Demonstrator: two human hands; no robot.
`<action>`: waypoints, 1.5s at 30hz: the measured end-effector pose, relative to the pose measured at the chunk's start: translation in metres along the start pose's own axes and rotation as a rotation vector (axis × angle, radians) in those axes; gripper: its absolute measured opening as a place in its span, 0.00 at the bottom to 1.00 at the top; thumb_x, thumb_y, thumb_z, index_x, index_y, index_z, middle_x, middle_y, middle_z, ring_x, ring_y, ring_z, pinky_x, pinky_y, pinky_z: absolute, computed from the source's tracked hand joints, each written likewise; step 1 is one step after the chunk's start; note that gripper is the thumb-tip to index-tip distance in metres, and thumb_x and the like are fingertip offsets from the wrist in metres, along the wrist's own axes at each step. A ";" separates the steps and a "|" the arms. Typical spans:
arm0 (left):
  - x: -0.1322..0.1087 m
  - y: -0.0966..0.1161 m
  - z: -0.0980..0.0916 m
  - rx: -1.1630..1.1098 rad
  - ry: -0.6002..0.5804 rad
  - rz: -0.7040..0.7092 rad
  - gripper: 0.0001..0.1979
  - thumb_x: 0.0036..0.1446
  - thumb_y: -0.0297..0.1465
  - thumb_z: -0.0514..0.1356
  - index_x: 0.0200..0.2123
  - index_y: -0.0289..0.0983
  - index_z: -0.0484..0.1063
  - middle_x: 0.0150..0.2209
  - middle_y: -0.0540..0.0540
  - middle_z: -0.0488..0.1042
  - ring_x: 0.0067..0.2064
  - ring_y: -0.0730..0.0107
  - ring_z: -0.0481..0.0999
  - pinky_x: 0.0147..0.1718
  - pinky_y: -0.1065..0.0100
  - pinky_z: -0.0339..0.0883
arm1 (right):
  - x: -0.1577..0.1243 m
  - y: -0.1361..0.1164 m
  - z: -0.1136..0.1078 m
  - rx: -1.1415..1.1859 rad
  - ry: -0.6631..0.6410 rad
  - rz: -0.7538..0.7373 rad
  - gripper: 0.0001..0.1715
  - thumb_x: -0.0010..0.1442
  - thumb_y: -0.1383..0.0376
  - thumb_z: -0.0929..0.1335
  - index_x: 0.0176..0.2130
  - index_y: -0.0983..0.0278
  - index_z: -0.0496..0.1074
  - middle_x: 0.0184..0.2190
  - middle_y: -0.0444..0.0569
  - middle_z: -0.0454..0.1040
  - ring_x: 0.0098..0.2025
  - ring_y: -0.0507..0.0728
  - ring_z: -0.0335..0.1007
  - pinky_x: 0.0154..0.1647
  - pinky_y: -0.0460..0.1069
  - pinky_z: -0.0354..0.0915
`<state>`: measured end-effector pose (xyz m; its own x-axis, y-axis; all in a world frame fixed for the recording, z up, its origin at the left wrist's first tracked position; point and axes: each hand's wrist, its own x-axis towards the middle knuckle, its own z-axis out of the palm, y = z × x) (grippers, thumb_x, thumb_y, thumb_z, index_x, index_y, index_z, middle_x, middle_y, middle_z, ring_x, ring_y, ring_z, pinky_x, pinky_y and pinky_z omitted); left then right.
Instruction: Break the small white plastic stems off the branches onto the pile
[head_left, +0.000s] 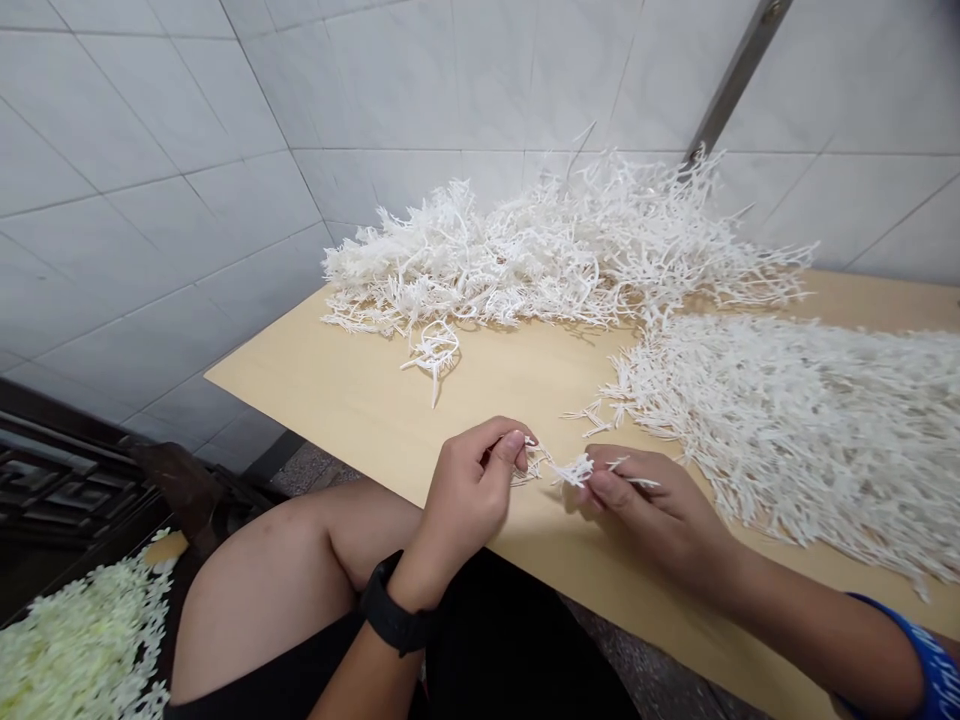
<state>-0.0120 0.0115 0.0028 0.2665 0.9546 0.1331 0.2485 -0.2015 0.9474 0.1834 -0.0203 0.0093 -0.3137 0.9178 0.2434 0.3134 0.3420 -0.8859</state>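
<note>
My left hand (474, 480), with a black band on its wrist, pinches a thin white artificial sprig (537, 462) between thumb and forefinger. Just to its right, my right hand (646, 498) is closed on another white branching sprig (576, 470), whose pale stem ends stick out past the thumb. Both hands are held low over the near edge of the tan table (360, 410), a small gap apart. A single loose white sprig (435, 352) lies on the table beyond my left hand. Whether the two held pieces are joined cannot be made out.
A tangled heap of white sprigs (525, 255) lies along the tiled wall (420, 80). On the right spreads a flatter pile of short white pieces (825, 430). Pale green-white artificial flowers (82, 640) are at the lower left, beside dark carved wood (60, 460). A metal bar (735, 80) slants against the wall.
</note>
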 end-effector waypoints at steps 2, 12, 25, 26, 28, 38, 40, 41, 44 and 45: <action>0.001 0.000 -0.001 0.017 0.001 -0.014 0.11 0.64 0.33 0.55 0.39 0.38 0.77 0.33 0.48 0.78 0.35 0.69 0.75 0.35 0.70 0.66 | 0.003 0.002 0.002 -0.020 0.046 0.089 0.22 0.68 0.57 0.61 0.27 0.63 0.71 0.23 0.46 0.70 0.27 0.54 0.67 0.30 0.48 0.60; 0.001 0.008 0.000 0.141 -0.079 0.159 0.12 0.65 0.32 0.55 0.46 0.40 0.77 0.49 0.47 0.78 0.53 0.65 0.73 0.55 0.66 0.62 | 0.006 0.000 0.006 -0.161 0.050 0.084 0.17 0.67 0.62 0.62 0.27 0.63 0.68 0.22 0.43 0.67 0.25 0.52 0.61 0.27 0.46 0.57; 0.006 -0.002 -0.005 -0.046 0.177 -0.030 0.14 0.64 0.32 0.55 0.29 0.35 0.76 0.29 0.47 0.78 0.33 0.69 0.76 0.35 0.71 0.68 | -0.004 -0.003 0.006 -0.138 -0.100 -0.094 0.18 0.69 0.67 0.59 0.26 0.63 0.62 0.21 0.41 0.62 0.24 0.50 0.59 0.28 0.45 0.56; 0.005 -0.001 -0.005 -0.043 0.131 -0.025 0.11 0.63 0.31 0.56 0.32 0.35 0.77 0.33 0.46 0.79 0.36 0.68 0.77 0.37 0.70 0.69 | -0.002 -0.002 0.005 -0.145 -0.077 -0.061 0.18 0.69 0.67 0.59 0.27 0.63 0.64 0.22 0.42 0.65 0.25 0.50 0.62 0.29 0.45 0.57; 0.004 0.000 -0.003 -0.045 0.055 -0.014 0.09 0.62 0.31 0.57 0.41 0.37 0.78 0.39 0.45 0.81 0.42 0.66 0.78 0.41 0.69 0.69 | 0.001 0.000 0.005 -0.159 -0.055 -0.014 0.18 0.69 0.66 0.59 0.27 0.63 0.66 0.23 0.43 0.68 0.26 0.51 0.64 0.30 0.45 0.58; 0.003 0.008 -0.001 0.183 -0.165 0.181 0.12 0.65 0.33 0.55 0.35 0.40 0.79 0.39 0.50 0.81 0.43 0.67 0.77 0.48 0.66 0.62 | 0.005 0.000 0.011 -0.221 -0.034 -0.010 0.17 0.69 0.63 0.60 0.27 0.62 0.63 0.23 0.43 0.66 0.26 0.52 0.62 0.30 0.46 0.58; 0.003 0.006 0.002 0.246 -0.100 0.181 0.15 0.65 0.31 0.55 0.26 0.38 0.74 0.28 0.50 0.78 0.34 0.69 0.74 0.40 0.66 0.62 | 0.005 0.000 0.011 -0.218 -0.076 -0.042 0.19 0.69 0.64 0.59 0.25 0.62 0.60 0.21 0.42 0.63 0.25 0.51 0.59 0.29 0.46 0.56; 0.003 0.005 0.002 0.284 -0.057 0.170 0.17 0.64 0.30 0.54 0.22 0.37 0.71 0.24 0.51 0.74 0.31 0.69 0.71 0.37 0.66 0.61 | 0.004 0.000 0.011 -0.221 -0.100 -0.056 0.21 0.69 0.64 0.59 0.24 0.62 0.58 0.20 0.41 0.60 0.24 0.51 0.57 0.28 0.46 0.54; 0.002 0.002 0.001 0.316 0.101 0.096 0.19 0.64 0.29 0.53 0.19 0.37 0.63 0.21 0.51 0.67 0.28 0.69 0.68 0.33 0.66 0.59 | -0.002 -0.001 0.009 -0.217 -0.179 -0.100 0.23 0.69 0.64 0.59 0.23 0.61 0.52 0.19 0.39 0.54 0.22 0.50 0.52 0.26 0.46 0.52; 0.002 0.001 0.000 0.285 0.147 0.055 0.19 0.64 0.30 0.52 0.19 0.38 0.62 0.20 0.51 0.66 0.28 0.69 0.67 0.32 0.67 0.59 | -0.004 -0.001 0.009 -0.208 -0.195 -0.108 0.22 0.69 0.64 0.59 0.23 0.61 0.51 0.19 0.39 0.54 0.22 0.49 0.52 0.26 0.46 0.51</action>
<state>-0.0109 0.0131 0.0041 0.1551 0.9578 0.2420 0.4940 -0.2873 0.8206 0.1763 -0.0257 0.0055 -0.5149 0.8249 0.2331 0.4398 0.4876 -0.7542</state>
